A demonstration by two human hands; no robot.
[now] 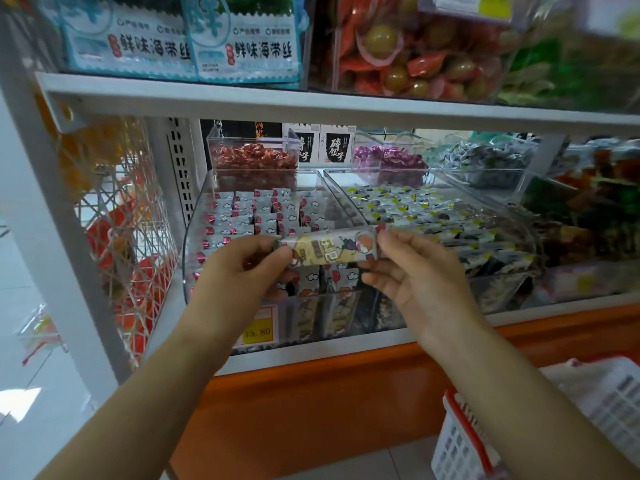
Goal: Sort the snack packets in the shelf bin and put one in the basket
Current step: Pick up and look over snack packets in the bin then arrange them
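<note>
2 hands raised level, left hand [242,268] and right hand [412,271] fingers pinching snack packet [330,249] ends, over shelf bin [194,237]

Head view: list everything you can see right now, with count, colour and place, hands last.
Held packet: one, silver and yellow with cartoon print, held level above the left bin.
Left bin: one, clear, middle shelf; rows of silver packets with red spots.
Right bin: one, clear, beside the left bin; white, black and yellow packets.
Rear tubs: three, clear, behind the bins; red, purple and dark sweets.
Price tag: one, yellow, front of the left bin.
Seaweed bags: two, blue and white, top shelf left.
Basket: one, white with red handle, lower right.
Left hand: grips the packet's left end.
Right hand: grips its right end.
</note>
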